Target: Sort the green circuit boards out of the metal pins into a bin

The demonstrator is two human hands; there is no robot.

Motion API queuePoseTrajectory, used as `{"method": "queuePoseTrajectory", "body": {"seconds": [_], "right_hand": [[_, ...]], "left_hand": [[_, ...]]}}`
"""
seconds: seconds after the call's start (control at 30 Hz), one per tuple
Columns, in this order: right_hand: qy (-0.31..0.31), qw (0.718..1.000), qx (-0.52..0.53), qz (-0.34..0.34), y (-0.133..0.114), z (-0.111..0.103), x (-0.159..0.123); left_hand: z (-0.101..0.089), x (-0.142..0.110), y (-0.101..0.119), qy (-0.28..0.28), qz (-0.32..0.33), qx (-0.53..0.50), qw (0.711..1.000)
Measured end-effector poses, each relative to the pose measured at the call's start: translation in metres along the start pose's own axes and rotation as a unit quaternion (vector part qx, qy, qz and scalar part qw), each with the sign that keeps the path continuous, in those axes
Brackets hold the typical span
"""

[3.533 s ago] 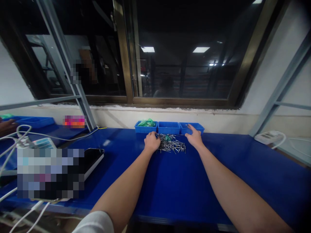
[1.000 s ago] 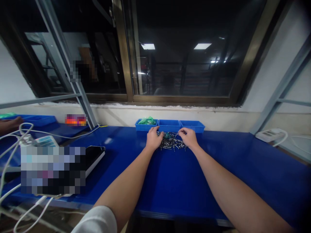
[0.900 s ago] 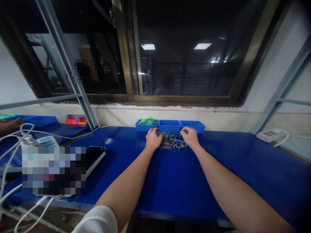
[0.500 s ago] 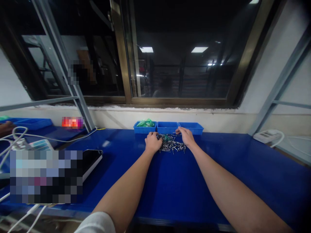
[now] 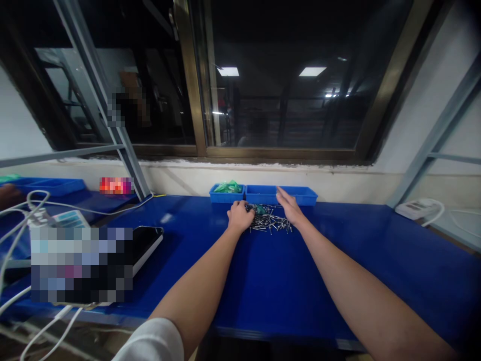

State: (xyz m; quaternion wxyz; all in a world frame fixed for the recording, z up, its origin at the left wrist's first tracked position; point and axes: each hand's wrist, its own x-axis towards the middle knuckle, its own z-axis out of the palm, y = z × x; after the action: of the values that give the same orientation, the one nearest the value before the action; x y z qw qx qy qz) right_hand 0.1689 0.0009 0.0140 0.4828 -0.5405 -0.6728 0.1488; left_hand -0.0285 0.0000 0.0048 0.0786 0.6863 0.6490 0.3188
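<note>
A loose pile of thin metal pins that look like rivets lies on the blue table, with a teal-green piece among them. At the pile's left edge rests my left hand, its fingers curled and the thumb toward the pins; what is in its grasp, if anything, is hidden. My right hand is at the pile's right side, fingers stretched upward in front of the blue bins, nothing visible in it. Behind the pile stand a blue bin with green plastic bags and further blue bin compartments.
A dark device with a white side sits at the left beside white cables. A white power strip is at the right. Grey metal posts rise on both sides. Another person's hand shows at far left, near another blue tray.
My right hand has gone from a pinch holding a thin pin to straightened fingers. My left hand remains at the pile's left edge. The whole view has shifted slightly.
</note>
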Motion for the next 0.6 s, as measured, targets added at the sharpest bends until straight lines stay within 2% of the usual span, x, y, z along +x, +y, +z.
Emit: {"method": "queuePoseTrajectory", "body": {"seconds": [0.1, 0.17, 0.3, 0.4, 0.6], "right_hand": [[0.007, 0.999, -0.054, 0.004, -0.003, -0.002, -0.001], [0.002, 0.993, -0.114, 0.030, -0.005, -0.004, -0.001], [-0.016, 0.961, -0.227, 0.157, -0.003, -0.012, -0.002], [-0.007, 0.936, -0.279, 0.214, 0.003, -0.018, 0.000], [-0.031, 0.931, -0.302, 0.203, 0.012, -0.024, 0.005]], "left_hand": [[-0.002, -0.001, 0.001, -0.013, 0.012, 0.002, 1.000], [-0.002, -0.002, 0.002, -0.023, 0.026, 0.006, 0.999], [-0.003, -0.003, 0.003, -0.040, 0.045, 0.015, 0.998], [-0.003, -0.003, 0.003, -0.041, 0.048, 0.018, 0.998], [-0.003, -0.002, 0.004, -0.052, 0.046, 0.026, 0.997]]}}
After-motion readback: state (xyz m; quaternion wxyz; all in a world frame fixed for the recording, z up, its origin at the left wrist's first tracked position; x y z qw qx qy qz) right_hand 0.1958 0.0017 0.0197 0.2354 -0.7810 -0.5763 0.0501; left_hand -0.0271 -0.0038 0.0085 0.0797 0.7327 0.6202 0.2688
